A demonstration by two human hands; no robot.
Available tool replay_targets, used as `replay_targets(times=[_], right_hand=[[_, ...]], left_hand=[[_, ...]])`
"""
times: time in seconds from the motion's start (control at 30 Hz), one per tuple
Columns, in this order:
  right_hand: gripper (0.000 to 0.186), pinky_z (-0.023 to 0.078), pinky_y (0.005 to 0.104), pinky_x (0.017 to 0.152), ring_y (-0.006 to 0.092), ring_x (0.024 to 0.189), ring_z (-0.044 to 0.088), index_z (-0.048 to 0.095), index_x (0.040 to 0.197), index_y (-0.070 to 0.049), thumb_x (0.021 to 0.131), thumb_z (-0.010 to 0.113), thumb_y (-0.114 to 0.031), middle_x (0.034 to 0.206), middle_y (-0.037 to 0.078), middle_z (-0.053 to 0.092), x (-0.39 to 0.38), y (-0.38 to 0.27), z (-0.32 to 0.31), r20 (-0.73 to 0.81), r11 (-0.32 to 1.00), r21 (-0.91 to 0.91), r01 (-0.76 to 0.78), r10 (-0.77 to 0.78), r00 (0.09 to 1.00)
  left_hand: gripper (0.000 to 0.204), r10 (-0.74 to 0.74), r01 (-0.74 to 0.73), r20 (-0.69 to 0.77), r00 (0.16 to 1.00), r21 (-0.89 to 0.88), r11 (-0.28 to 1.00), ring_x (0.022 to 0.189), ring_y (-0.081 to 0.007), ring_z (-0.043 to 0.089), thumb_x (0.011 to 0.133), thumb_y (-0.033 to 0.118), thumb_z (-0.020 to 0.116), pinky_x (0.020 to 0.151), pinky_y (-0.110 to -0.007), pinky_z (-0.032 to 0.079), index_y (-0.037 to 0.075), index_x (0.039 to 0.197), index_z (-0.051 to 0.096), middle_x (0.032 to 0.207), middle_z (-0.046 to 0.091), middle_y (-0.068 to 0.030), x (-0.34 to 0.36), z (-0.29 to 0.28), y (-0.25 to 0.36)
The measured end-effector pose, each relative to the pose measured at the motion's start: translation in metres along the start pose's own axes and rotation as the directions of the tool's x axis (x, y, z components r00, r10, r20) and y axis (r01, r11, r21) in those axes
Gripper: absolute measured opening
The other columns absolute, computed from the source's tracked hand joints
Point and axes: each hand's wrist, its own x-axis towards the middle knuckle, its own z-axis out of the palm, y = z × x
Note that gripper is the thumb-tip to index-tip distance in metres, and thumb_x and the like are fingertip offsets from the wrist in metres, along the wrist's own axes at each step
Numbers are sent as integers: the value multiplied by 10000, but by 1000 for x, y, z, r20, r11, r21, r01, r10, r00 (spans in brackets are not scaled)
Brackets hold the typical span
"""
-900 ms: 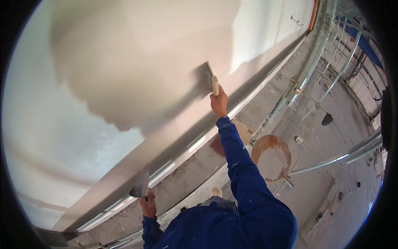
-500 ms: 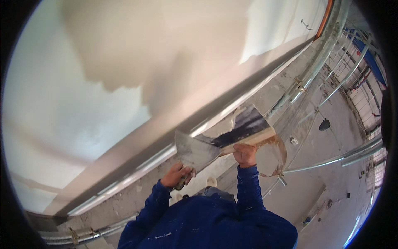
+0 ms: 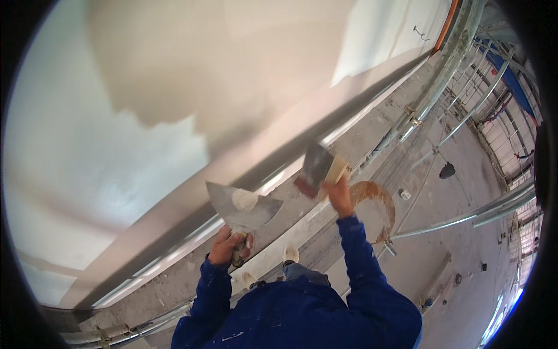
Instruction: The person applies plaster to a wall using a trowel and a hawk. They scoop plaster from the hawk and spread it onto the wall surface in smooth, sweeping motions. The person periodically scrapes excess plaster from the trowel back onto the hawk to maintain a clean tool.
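My left hand (image 3: 222, 246) is closed round the handle of a broad putty knife (image 3: 229, 212) with a flared metal blade. A pale lump of filler (image 3: 244, 200) lies on that blade. My right hand (image 3: 340, 196) grips a wide plastering trowel (image 3: 315, 164) by its light, wood-coloured back edge; the dark blade is tilted and slightly blurred. A gap separates the two tools. Beyond them rises a wall (image 3: 151, 168), partly white and partly covered in a beige coat with a ragged edge.
A scaffold pole (image 3: 444, 93) runs along the right, with more rails (image 3: 494, 205) below it. A round, brown-stained rim (image 3: 388, 212) shows beside my right forearm. My shoe (image 3: 291, 254) is on the boards. Far below lies a concrete floor (image 3: 430, 256) with scattered debris.
The two blades, touching or overlapping before, are now apart. My right hand has moved up and turned the trowel; the putty knife has shifted left and shows a lump of filler.
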Motion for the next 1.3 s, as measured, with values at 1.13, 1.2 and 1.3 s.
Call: replay_targets(times=[1.13,1.2,1.3], right_hand=[[692,369,369,963,324,1162,458,386,1323,-67,663,440,134,1243,203,470,143,-50,149,-276,841,-128,526,-539,796],[604,410,331,863,273,1037,514,431,1241,-22,654,489,104,1146,157,513,104,-48,148,-142,936,-38,350,-351,925],[437,444,301,752,196,852,553,510,1076,-2,647,554,66,958,90,557,33,-32,147,33,939,270,212,-229,973]], left_hand=[[433,-77,57,-368,927,-65,996,482,-156,478,818,354,606,425,-286,419,10,1016,434,733,534,-97,-157,-74,-27],[439,-85,71,-343,936,-54,996,479,-155,479,817,365,606,422,-280,419,13,1011,431,729,534,-91,-159,-80,-24],[436,-73,78,-271,960,7,997,470,-151,478,826,365,589,418,-261,411,19,1037,429,712,531,-88,-161,-89,-21]])
